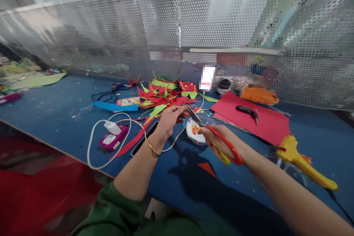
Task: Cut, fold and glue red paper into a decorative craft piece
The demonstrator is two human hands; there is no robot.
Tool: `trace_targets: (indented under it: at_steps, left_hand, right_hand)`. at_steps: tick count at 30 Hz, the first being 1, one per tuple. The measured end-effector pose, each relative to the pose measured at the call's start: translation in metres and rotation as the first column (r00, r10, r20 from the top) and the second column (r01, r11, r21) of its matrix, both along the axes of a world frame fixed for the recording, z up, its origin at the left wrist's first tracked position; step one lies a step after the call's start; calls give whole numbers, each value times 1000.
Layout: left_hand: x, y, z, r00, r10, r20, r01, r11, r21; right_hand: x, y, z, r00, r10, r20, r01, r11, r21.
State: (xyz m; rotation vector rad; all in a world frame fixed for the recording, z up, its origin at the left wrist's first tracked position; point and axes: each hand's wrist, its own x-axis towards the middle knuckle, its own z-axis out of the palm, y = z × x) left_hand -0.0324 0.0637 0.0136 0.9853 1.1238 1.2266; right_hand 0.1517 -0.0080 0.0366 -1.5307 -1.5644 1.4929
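Observation:
My right hand (224,140) grips a pair of scissors (195,115) with red and yellow handles, the blades pointing up and left. Their tips meet the fingertips of my left hand (170,116), which is pinched on a small orange piece that is mostly hidden. Under the scissors stands a small round white container (197,138) with orange and yellow bits (195,129) in it. Behind my left hand is a heap of red and lime-green paper scraps (166,94). A red-orange triangular scrap (208,169) lies on the blue table (235,195) below my right hand.
Red sheets (249,118) with a black-handled cutter (246,111) on them lie to the right, near a yellow glue gun (304,164). A magenta power socket (113,138) with a looping white cable (92,136) is at left. A lit phone (208,77) leans against the perforated metal screen (155,25).

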Motion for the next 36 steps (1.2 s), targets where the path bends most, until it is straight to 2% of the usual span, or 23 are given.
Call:
trace_targets:
  at_steps: [3,11,19,23,28,36]
  left_hand:
    - [0,-2,1,1000,3,-2,-3,1000,-10]
    - [2,-4,0,1000,14,-7,-14,1000,-23]
    - [5,-6,-2,1000,20,-19,-21,999,-36]
    - [8,-7,-3,999,30,-26,-31,999,-39]
    - [10,-9,-3,998,45,-35,-47,998,-41]
    - [10,-7,-5,997,60,-38,-62,997,-46]
  right_hand:
    - [-4,2,-2,999,-33,13,33,999,7]
    - [-5,7,-11,1000,-20,12,19,997,74]
    - [-2,5,-8,988,26,153,-53,983,174]
    - [0,5,-12,982,10,191,-53,974,221]
    - [1,8,-19,983,-6,186,-38,972,232]
    - [5,10,-19,968,4,251,-68,966,248]
